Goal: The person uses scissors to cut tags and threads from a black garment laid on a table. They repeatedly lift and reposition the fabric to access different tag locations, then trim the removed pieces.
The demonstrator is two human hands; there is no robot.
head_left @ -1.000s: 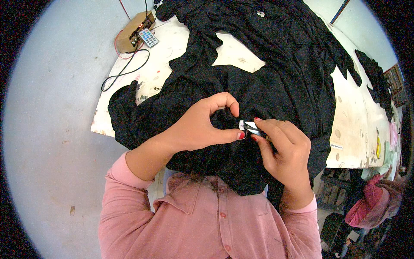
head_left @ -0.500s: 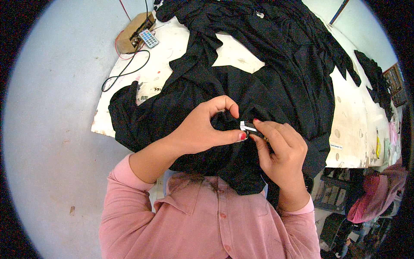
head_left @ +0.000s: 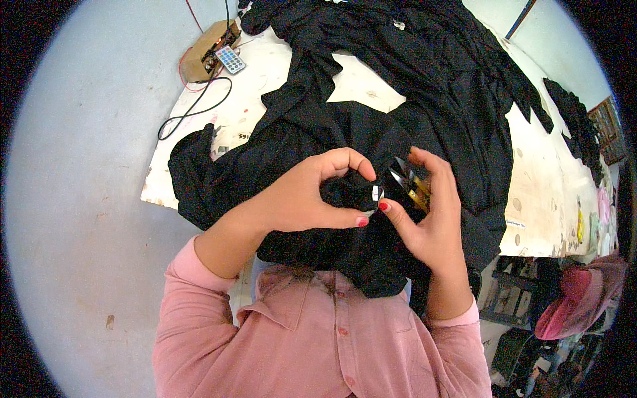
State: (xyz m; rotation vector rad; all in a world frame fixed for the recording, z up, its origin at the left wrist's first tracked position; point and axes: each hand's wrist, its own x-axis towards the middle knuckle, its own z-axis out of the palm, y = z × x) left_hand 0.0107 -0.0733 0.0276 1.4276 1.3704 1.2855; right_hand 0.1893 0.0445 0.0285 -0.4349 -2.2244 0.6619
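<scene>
While left hand (head_left: 298,199) pinches black garment (head_left: 398,99), right hand (head_left: 424,219) grips snips (head_left: 408,182); remote (head_left: 230,60) well apart.

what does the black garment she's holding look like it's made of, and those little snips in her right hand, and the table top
Black garment: soft matte woven cloth, likely; it drapes and folds limply without shine.
Snips in the right hand: bright metal blades that glint, with a yellowish grip, possibly plastic.
Table top: a pale, dull sheet or board, stained and scuffed; whether painted wood or covered cannot be told.
</scene>
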